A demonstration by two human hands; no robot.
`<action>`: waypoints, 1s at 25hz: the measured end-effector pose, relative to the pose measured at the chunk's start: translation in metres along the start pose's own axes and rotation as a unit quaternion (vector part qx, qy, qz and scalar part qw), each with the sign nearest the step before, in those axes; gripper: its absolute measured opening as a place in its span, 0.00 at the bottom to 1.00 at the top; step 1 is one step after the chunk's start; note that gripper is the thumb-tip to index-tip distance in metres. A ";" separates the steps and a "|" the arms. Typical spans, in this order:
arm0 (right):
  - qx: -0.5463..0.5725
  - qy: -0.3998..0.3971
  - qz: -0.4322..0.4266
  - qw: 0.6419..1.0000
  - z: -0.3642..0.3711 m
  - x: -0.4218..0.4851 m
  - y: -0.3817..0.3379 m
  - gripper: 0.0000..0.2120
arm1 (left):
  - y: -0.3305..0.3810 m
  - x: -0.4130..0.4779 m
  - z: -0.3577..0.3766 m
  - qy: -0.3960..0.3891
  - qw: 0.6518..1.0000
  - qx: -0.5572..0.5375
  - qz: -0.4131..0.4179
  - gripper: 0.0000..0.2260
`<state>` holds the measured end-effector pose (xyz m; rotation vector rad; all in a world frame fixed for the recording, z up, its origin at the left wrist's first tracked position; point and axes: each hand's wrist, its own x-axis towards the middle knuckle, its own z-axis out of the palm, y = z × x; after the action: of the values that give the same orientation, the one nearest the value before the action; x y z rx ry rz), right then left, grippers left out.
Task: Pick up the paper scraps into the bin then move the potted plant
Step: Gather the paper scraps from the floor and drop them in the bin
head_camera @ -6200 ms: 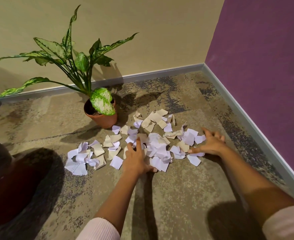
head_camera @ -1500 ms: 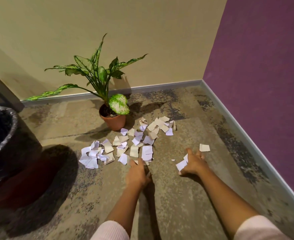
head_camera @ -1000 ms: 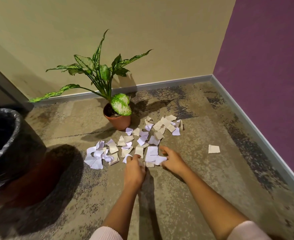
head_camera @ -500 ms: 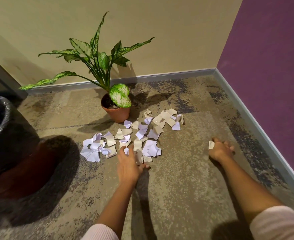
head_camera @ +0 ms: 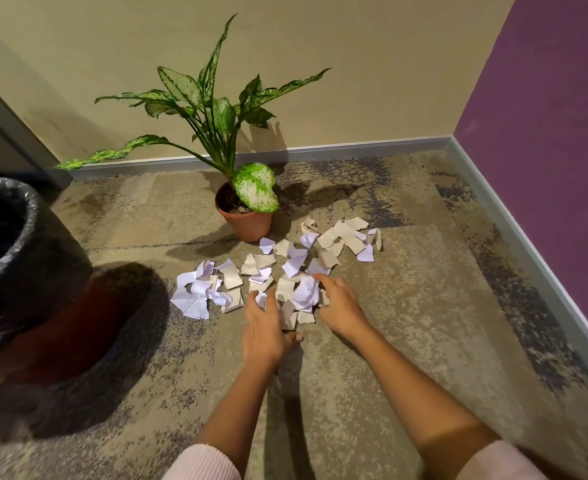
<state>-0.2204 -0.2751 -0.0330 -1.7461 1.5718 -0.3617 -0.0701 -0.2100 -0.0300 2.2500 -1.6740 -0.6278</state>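
Note:
Torn white and beige paper scraps (head_camera: pixel 278 268) lie scattered on the carpet in front of a potted plant (head_camera: pixel 247 223) in a terracotta pot. My left hand (head_camera: pixel 263 327) lies flat on the near edge of the pile, its fingers touching scraps. Just right of it, my right hand (head_camera: pixel 339 308) curls its fingers round a bunch of white scraps and presses them toward the left hand. The bin (head_camera: pixel 33 209), dark red with a black bag liner, stands at the far left.
A beige wall (head_camera: pixel 320 64) runs behind the plant and a purple wall (head_camera: pixel 545 133) closes the right side, both with a grey skirting board. The plant's long leaves reach left toward the bin. A grey door frame (head_camera: pixel 12 133) stands at the left.
My right hand took the stray scrap from the carpet at the right and swung back left to the pile. My left hand stayed at the pile's near edge.

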 end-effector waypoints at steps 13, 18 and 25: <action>-0.106 0.014 0.159 0.981 -0.114 0.112 0.061 0.56 | 0.052 0.144 -0.001 0.025 0.988 0.003 0.154 0.45; -0.186 -0.056 0.100 0.976 -0.112 0.154 0.056 0.66 | 0.073 0.204 0.010 -0.111 0.970 0.126 0.176 0.64; -0.286 -0.127 0.056 0.948 -0.106 0.183 0.036 0.54 | 0.097 0.237 0.014 -0.199 0.942 0.218 0.157 0.53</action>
<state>-0.2778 -0.4817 -0.0340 -2.0100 1.6745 0.4072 -0.1019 -0.4649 -0.0410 2.1416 -2.5274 -0.7240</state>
